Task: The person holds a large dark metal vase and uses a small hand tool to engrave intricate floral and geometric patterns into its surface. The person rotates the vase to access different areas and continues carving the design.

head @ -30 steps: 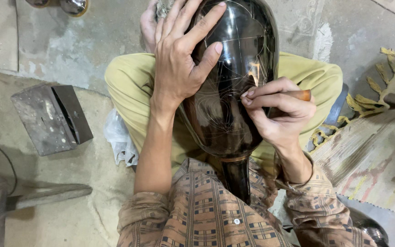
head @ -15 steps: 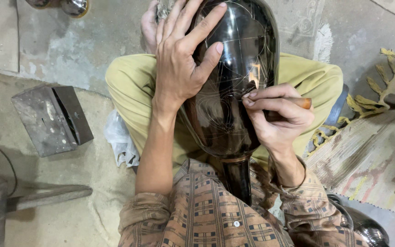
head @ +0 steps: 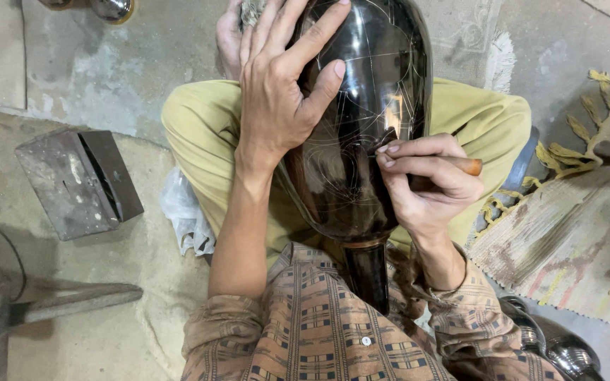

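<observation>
Black glossy vase (head: 368, 141) fills the frame's centre; left hand (head: 277, 106) lies spread on it, right hand (head: 428, 183) pinching a wooden-handled tool (head: 469, 166) against it.

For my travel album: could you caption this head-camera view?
Left hand steadies a glossy black vase on the lap while the right hand presses a wooden-handled tool to it.
</observation>
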